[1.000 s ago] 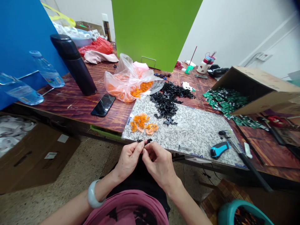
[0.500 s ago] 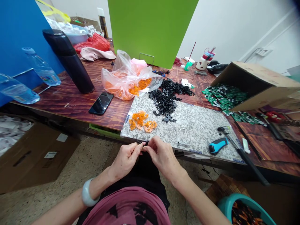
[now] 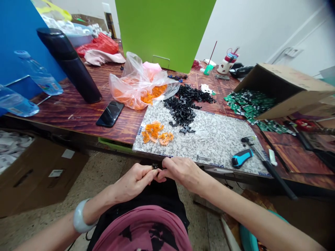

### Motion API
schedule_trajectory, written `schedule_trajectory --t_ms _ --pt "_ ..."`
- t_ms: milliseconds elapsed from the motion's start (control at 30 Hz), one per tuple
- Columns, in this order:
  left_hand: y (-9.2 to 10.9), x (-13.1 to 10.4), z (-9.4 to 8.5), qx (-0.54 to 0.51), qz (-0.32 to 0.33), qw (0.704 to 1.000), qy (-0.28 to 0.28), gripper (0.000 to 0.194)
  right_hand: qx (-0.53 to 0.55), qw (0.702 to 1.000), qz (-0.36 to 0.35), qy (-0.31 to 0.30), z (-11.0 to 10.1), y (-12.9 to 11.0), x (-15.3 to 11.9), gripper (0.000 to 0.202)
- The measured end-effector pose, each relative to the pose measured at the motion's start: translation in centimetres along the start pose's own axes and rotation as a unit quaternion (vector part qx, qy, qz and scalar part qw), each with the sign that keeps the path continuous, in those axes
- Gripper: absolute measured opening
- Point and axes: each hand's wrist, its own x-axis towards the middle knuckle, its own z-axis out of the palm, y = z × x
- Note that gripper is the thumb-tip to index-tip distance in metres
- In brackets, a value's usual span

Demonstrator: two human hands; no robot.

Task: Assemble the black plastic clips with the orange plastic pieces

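Observation:
My left hand (image 3: 136, 179) pinches a small black part (image 3: 155, 166) just off the table's front edge, over my lap. My right hand (image 3: 180, 172) is closed right beside it, fingertips meeting the left ones; what they grip is hidden. Ahead on the speckled board (image 3: 217, 139) lie orange plastic pieces (image 3: 154, 132), a heap of black plastic parts (image 3: 183, 108) and thin clear or metallic pins (image 3: 205, 135). A blue-and-black handled cutter (image 3: 242, 158) and a hammer (image 3: 269, 167) lie at the board's right.
A plastic bag of orange pieces (image 3: 141, 90), a phone (image 3: 110, 114) and a dark flask (image 3: 70, 66) stand or lie left of the board. At right, a tipped cardboard box (image 3: 290, 83) spills green pieces (image 3: 251, 104). A teal bucket (image 3: 248, 238) sits low at right.
The right wrist and forearm have swung outward and the right hand lies flatter. The black part shows more clearly at the left fingertips. The view has shifted slightly.

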Motion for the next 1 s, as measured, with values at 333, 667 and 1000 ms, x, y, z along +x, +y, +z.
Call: schedule_trajectory --t_ms 333,667,1000 --pt "-1.6 0.6 0.5 -0.2 -0.071 0.975 -0.058 0.037 0.139 0.979 0.054 0.141 3.3 1.0 -1.7 0.041" --pt "-2.4 1.1 0.6 -0.225 -0.099 0.969 0.002 0.035 0.354 0.887 0.241 0.172 4.1 -0.7 -2.6 0.031" --pt "-2.8 1.2 1.0 -0.223 -0.07 0.972 -0.007 0.034 0.349 0.894 0.236 0.149 3.9 -1.1 -2.6 0.014"
